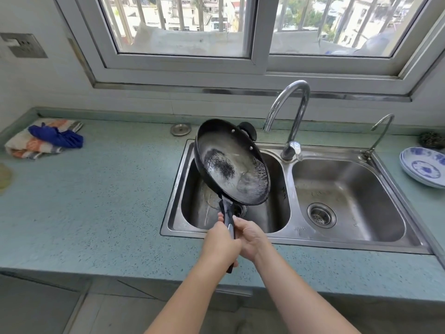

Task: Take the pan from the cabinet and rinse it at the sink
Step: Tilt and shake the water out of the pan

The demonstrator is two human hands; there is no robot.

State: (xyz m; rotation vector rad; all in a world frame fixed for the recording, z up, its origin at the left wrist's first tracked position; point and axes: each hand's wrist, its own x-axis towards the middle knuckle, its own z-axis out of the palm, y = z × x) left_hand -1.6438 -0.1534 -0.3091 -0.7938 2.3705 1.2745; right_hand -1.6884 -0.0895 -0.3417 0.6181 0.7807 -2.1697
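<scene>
pan (pixel 232 162), black, wet and tilted over sink (pixel 277 233)

Head cam, one view, looks fwd & down, close over sink (pixel 337 242), window (pixel 260 32) beyond.

Both hands grip the long handle of the black pan (pixel 231 162): the left hand (pixel 220 239) nearer the body, the right hand (pixel 251 237) just beside it. The pan tilts steeply over the left basin of the steel sink (pixel 289 233) (its wet inside faces the camera). The tall faucet (pixel 292 112) stands behind the divider, and blue-patterned plates (pixel 423 167) sit on the counter at right.
</scene>
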